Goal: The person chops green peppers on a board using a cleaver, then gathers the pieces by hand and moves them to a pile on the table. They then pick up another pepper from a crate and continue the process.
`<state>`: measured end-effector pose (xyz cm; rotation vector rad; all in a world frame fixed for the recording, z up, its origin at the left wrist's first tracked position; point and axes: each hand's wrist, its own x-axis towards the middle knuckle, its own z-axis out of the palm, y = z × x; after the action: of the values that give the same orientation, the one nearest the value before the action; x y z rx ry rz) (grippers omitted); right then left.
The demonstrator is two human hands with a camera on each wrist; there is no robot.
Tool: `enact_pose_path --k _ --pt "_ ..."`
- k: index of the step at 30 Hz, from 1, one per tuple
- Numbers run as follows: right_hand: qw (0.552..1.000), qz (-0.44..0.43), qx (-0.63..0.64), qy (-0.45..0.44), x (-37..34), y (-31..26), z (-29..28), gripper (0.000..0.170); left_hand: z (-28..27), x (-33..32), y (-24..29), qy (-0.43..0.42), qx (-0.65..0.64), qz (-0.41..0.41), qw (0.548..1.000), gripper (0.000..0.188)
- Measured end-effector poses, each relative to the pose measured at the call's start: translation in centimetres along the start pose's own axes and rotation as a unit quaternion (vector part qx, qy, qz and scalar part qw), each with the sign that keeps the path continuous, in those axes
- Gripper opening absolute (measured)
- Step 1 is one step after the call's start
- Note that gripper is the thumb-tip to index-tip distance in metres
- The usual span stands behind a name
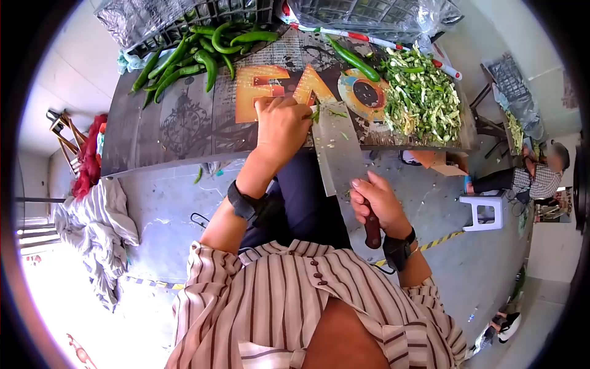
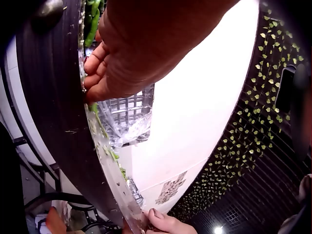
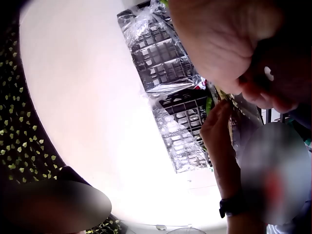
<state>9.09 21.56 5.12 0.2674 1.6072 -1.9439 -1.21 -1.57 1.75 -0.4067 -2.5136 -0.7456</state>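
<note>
My right hand (image 1: 382, 202) grips the brown handle (image 1: 372, 229) of a wide cleaver (image 1: 337, 138) in the head view; its blade lies over the table's front edge. My left hand (image 1: 283, 126) is on the table just left of the blade, fingertips bent down around something mostly hidden, with a bit of green (image 1: 315, 115) showing between it and the blade. In the left wrist view, green shows under the left hand's (image 2: 109, 73) fingertips. Small green pieces stick to the blade. Chopped green peppers (image 1: 423, 95) form a pile to the right.
Whole green peppers (image 1: 206, 55) lie heaped at the table's back left, and a single one (image 1: 353, 58) lies beside the chopped pile. Plastic-covered crates (image 1: 369, 15) stand behind. A white stool (image 1: 482, 212) and a seated person (image 1: 541, 178) are off to the right.
</note>
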Motion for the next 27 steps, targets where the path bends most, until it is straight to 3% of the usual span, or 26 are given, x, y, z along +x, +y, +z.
enact_pose_path --k 6,12,17,19,24,25,27 --pt "0.998 0.020 0.034 -0.041 1.1 0.6 -0.5 0.020 0.0 0.3 1.0 -0.011 -0.013 0.003 1.000 0.015" --pt "0.999 -0.008 0.047 -0.018 -0.1 -0.3 0.0 0.020 -2.3 -0.9 -0.1 0.121 -0.055 0.036 0.990 0.015" --pt "0.996 -0.003 0.081 -0.023 -0.6 0.0 -1.5 0.020 -4.6 -2.8 -3.0 0.159 0.015 -0.020 0.987 0.005" --pt "0.997 -0.014 0.073 -0.020 -1.0 -1.0 -1.4 0.017 -4.8 -3.3 -4.1 0.161 0.025 -0.061 0.985 0.005" --pt "0.997 -0.024 0.063 -0.026 -0.8 -4.4 -2.3 0.014 -4.6 -3.1 -3.6 0.158 0.036 -0.042 0.986 0.005" --pt "0.998 -0.031 0.052 -0.004 -0.8 -6.1 -2.1 0.020 -4.5 -3.0 -3.6 0.168 0.034 -0.042 0.984 0.005" --pt "0.996 -0.066 0.011 -0.057 -0.1 -11.4 -2.5 0.029 -4.5 -2.9 -3.4 0.172 0.018 -0.046 0.984 0.005"
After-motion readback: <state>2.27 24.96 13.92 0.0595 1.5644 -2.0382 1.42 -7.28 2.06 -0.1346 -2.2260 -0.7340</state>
